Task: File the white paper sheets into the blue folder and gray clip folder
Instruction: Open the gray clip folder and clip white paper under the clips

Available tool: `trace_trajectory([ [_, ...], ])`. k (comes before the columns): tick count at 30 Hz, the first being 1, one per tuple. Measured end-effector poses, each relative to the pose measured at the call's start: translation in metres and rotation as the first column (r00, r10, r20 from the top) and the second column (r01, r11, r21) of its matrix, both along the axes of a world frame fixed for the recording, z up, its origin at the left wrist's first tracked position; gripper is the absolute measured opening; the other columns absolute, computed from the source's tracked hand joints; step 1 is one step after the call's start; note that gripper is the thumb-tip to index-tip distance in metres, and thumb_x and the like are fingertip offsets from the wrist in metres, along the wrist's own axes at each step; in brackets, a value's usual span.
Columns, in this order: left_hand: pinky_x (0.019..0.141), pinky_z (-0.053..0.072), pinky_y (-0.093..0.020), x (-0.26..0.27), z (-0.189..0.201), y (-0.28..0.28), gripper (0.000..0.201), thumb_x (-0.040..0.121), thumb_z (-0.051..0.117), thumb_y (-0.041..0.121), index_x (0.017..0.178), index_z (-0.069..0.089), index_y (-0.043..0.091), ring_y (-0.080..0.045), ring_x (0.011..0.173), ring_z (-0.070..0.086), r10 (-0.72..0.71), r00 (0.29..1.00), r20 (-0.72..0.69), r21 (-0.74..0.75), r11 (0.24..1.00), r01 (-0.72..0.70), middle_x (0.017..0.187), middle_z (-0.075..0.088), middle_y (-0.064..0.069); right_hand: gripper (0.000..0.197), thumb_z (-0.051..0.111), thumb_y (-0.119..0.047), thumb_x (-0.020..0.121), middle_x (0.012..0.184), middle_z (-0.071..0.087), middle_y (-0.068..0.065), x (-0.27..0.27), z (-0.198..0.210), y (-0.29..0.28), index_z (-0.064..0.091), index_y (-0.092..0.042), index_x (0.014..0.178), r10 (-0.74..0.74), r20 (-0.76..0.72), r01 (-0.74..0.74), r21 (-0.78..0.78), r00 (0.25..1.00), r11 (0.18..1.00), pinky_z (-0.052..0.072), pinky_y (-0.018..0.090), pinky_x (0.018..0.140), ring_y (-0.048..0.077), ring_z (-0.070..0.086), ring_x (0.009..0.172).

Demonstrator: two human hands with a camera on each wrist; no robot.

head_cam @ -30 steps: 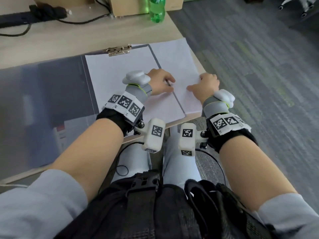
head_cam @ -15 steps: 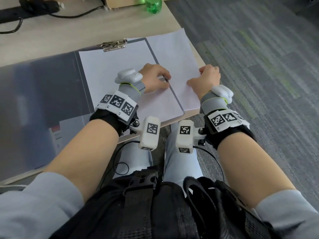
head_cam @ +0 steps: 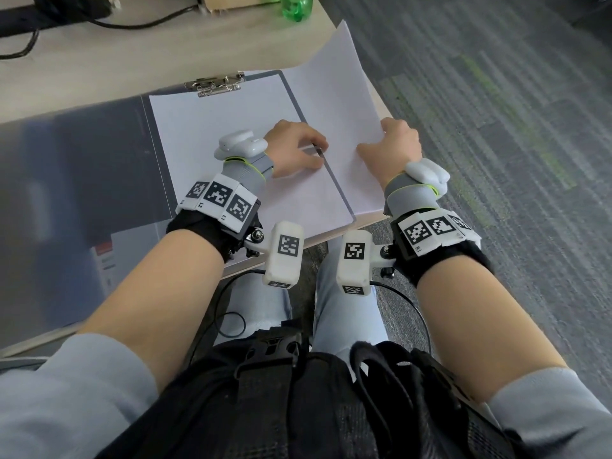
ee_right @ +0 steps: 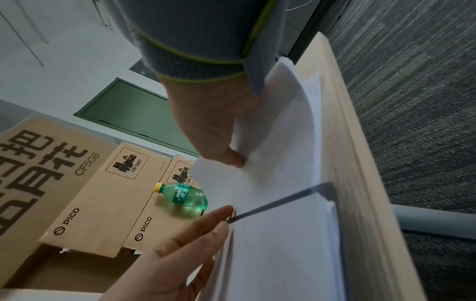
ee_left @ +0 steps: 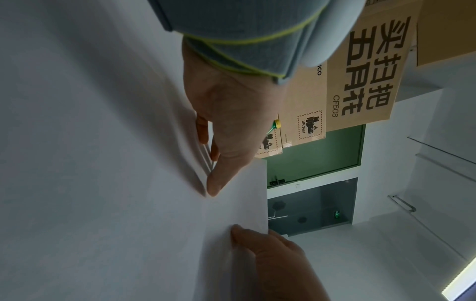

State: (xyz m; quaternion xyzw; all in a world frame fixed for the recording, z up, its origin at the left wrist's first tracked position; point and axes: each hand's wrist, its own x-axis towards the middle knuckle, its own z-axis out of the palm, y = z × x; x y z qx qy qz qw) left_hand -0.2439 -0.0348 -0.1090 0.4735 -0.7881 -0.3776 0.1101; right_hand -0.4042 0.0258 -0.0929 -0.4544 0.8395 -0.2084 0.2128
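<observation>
The gray clip folder [head_cam: 298, 104] lies open on the table, a white sheet [head_cam: 225, 127] under its metal clip [head_cam: 215, 84]. My left hand [head_cam: 298, 150] pinches the folder's right edge, thumb and fingertips either side of the gray rim [ee_right: 270, 203]. Right of it lies a stack of white paper sheets [head_cam: 362, 197]. My right hand [head_cam: 394, 144] grips the top sheet [head_cam: 334, 87] at its right edge, thumb on top, and the sheet curves up off the stack. The translucent blue folder [head_cam: 66, 193] lies flat on the left.
The paper stack sits at the table's right edge [ee_right: 360, 183], with carpet floor beyond. A green bottle [ee_right: 188, 198] and cardboard boxes [ee_right: 90, 193] stand at the back. A black cable [head_cam: 132, 24] runs across the far table.
My right hand has closed on the top sheet's right edge and raised it, so the far corner now stands higher. My left hand has stayed at the clip folder's edge.
</observation>
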Motion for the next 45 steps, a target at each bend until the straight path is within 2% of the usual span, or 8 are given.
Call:
trace_trajectory([
  [8,0.085,0.042,-0.003,0.009,0.012,0.004,0.031,0.086,0.061,0.008,0.116,0.064,0.012,-0.006,0.102,0.058,0.074,0.988,-0.135,0.074,0.995,-0.064,0.116,0.063,0.002,0.026,0.045,-0.012,0.089,0.074,0.040,0.006,0.014,0.039,0.000,0.033,-0.014,0.066,0.056,-0.175,-0.068,-0.065,0.983,0.996,0.034,0.031,0.067,0.032,0.041,0.076],
  [12,0.099,0.045,-0.025,0.013,0.018,0.012,0.037,0.083,0.060,0.014,0.121,0.060,0.014,-0.016,0.110,0.059,0.108,0.983,-0.147,0.059,0.993,-0.101,0.123,0.063,0.000,0.022,0.043,-0.009,0.088,0.098,0.055,0.014,0.024,0.072,0.008,0.059,-0.008,0.104,0.124,-0.316,-0.160,-0.089,0.941,0.983,0.032,0.032,0.069,0.037,0.052,0.088],
  [17,0.103,0.041,-0.029,0.015,0.022,0.018,0.057,0.082,0.061,0.011,0.135,0.043,0.004,-0.021,0.115,0.055,0.166,0.944,-0.285,0.131,0.982,-0.134,0.135,0.053,-0.014,0.018,0.038,-0.003,0.081,0.087,0.045,0.011,0.036,0.116,0.027,0.050,-0.017,0.085,0.080,-0.440,-0.191,-0.213,0.894,0.958,0.028,0.033,0.066,0.033,0.038,0.075],
  [22,0.111,0.036,-0.038,0.030,0.047,0.020,0.059,0.091,0.052,0.030,0.141,0.033,0.007,-0.025,0.132,0.043,0.475,0.746,-0.468,0.218,0.880,-0.423,0.144,0.043,-0.011,0.030,0.034,-0.010,0.092,0.101,0.062,0.017,0.056,0.133,0.040,0.057,-0.014,0.112,0.019,-0.491,-0.247,-0.405,0.871,0.880,0.024,0.033,0.065,0.034,0.038,0.079],
  [29,0.099,0.035,-0.023,0.099,0.092,0.011,0.050,0.100,0.033,0.036,0.141,0.034,0.007,-0.024,0.131,0.042,0.643,0.431,-0.633,0.137,0.640,-0.756,0.145,0.043,-0.011,0.041,0.049,-0.010,0.081,0.051,0.018,-0.008,0.094,0.117,0.025,0.020,-0.026,0.056,0.244,-0.013,-0.161,-0.787,0.970,0.596,0.014,0.029,0.052,0.014,0.017,0.058],
  [38,0.057,0.025,-0.012,0.186,0.098,0.026,0.037,0.095,0.033,0.001,0.064,0.025,0.019,0.002,0.051,0.027,0.521,0.174,-0.836,0.127,0.492,-0.861,0.067,0.022,0.007,0.022,0.074,0.003,0.066,0.075,0.073,-0.005,0.145,0.063,0.007,0.069,-0.010,0.083,0.551,0.640,-0.109,-0.595,0.536,0.797,0.055,0.028,0.069,0.014,0.067,0.072],
  [42,0.072,0.036,-0.006,0.196,0.114,0.036,0.023,0.099,0.034,0.007,0.080,0.043,0.017,0.009,0.067,0.042,0.510,0.134,-0.850,0.170,0.506,-0.846,0.079,0.042,0.005,0.023,0.076,0.007,0.070,0.074,0.073,-0.005,0.162,0.075,-0.002,0.069,-0.014,0.076,0.548,0.707,-0.041,-0.595,0.447,0.802,0.055,0.026,0.069,0.014,0.068,0.071],
  [45,0.096,0.033,-0.004,0.202,0.110,0.046,0.029,0.102,0.036,0.020,0.126,0.049,0.009,0.000,0.118,0.048,0.512,0.114,-0.851,0.215,0.540,-0.814,0.132,0.051,0.000,0.022,0.079,0.000,0.061,0.077,0.074,0.000,0.168,0.067,-0.005,0.072,-0.009,0.080,0.536,0.736,-0.050,-0.570,0.414,0.820,0.055,0.028,0.071,0.018,0.069,0.074],
])
